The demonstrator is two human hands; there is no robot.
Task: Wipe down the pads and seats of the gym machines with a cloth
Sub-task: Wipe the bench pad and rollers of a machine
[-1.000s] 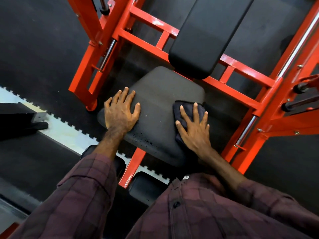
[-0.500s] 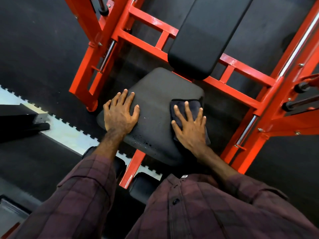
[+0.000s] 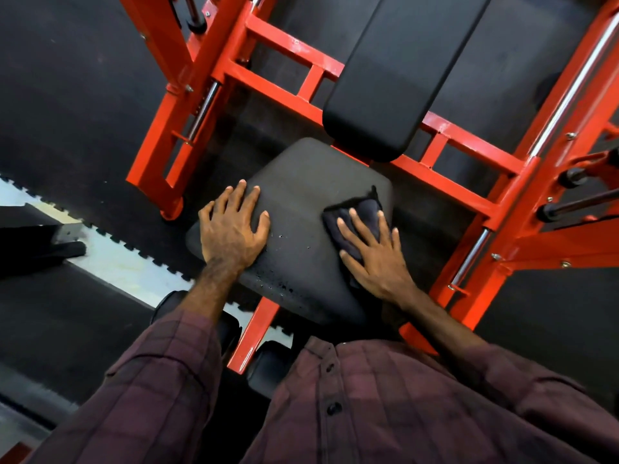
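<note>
cloth point(image 3: 363, 214): dark, bunched, at the right edge of the seat, centre-right of frame. Flat on the pad, mostly covered by the right hand; one corner sticks up at its far end.
right hand point(image 3: 375, 256): fingers straight and spread, palm down, pressing the cloth onto the seat. Not curled round it.
seat point(image 3: 301, 202): dark grey square pad, centre of frame, corners rounded. Small dark droplets scattered near its lower-middle area, between the two hands.
left hand point(image 3: 231, 229): flat on the left side of the seat, fingers spread and straight, holding nothing. Well apart from the cloth.
back pad point(image 3: 395, 68): long black pad, upper centre-right, its rounded lower end just above the seat's far edge.
frame point(image 3: 278, 92): red steel tubing, crossbars running under the back pad from upper left to right; uprights on both sides of the seat; one red bar comes out below the seat toward the lower centre.
chrome rods point(image 3: 202, 108): one on the left upright, others along the right side of the frame.
floor point(image 3: 67, 78): black rubber mat; a pale strip with interlocking toothed edge crosses the left-middle of frame.
sleeves point(image 3: 160, 380): dark maroon plaid shirt, fills the bottom of frame.
</note>
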